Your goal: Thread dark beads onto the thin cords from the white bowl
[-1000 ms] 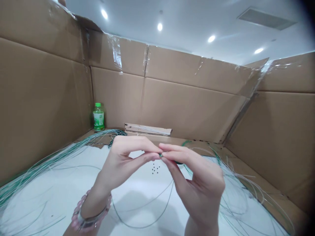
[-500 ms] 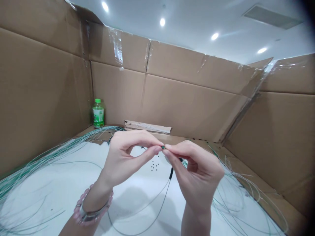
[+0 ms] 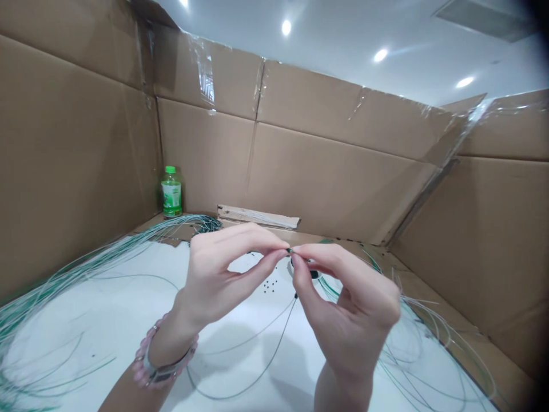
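Note:
My left hand [image 3: 227,274] and my right hand [image 3: 347,297] meet at the fingertips, pinching a tiny dark green bead [image 3: 289,250] between them. Its exact shape is mostly hidden by my fingers. A thin grey wire [image 3: 274,349] hangs below my right hand and carries a small black sleeve [image 3: 295,296]. Just behind my right fingers lies a round white-and-black object [image 3: 302,269], partly hidden. Several loose black beads [image 3: 269,285] lie on the white sheet [image 3: 223,349] below the gap between my hands.
Long green-and-white wires [image 3: 86,270] sweep across the left and right of the sheet. Taped cardboard walls [image 3: 334,171] surround the work area. A green-capped drink bottle [image 3: 172,193] stands in the far left corner, and a flat strip of board [image 3: 257,217] leans at the back.
The view has tilted slightly upward. My hands have shifted a little right and stay pinched together on the bead, and the round object now shows more clearly behind my right fingers.

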Demonstrator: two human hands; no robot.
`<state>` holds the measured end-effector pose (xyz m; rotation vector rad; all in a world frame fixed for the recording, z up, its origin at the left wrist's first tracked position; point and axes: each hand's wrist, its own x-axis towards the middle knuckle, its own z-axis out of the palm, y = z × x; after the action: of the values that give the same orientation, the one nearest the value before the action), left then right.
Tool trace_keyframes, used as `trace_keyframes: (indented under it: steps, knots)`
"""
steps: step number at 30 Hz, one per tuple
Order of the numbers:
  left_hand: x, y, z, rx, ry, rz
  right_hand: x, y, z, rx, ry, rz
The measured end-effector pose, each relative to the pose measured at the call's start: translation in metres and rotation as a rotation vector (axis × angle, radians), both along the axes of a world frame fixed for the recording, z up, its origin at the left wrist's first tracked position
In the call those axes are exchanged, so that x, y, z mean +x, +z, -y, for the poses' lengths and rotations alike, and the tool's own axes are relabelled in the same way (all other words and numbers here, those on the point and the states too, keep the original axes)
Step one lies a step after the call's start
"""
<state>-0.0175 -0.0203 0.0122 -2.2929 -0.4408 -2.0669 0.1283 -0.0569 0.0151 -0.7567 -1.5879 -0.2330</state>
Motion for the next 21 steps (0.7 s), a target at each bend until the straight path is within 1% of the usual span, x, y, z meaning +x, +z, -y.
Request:
trace_keyframes:
  steps: [6, 13, 18, 21]
  knots:
    - [0.0026, 0.0016, -0.0017, 0.020, 0.019, -0.026, 0.0011, -0.0011, 0.0013, 0.015, -0.040, 0.029]
    - [0.0046, 0.0002, -0.0034, 0.019, 0.016, -0.023, 0.0027, -0.0010, 0.0015, 0.014, -0.099, 0.042]
    - [0.0051, -0.0017, -0.0031, -0.013, 0.014, -0.028, 0.0019, -0.0005, 0.0029, -0.016, -0.103, 0.047]
    - [0.0040, -0.0028, -0.0033, -0.002, 0.014, -0.039, 0.0022, -0.0004, 0.0036, -0.009, -0.115, 0.057]
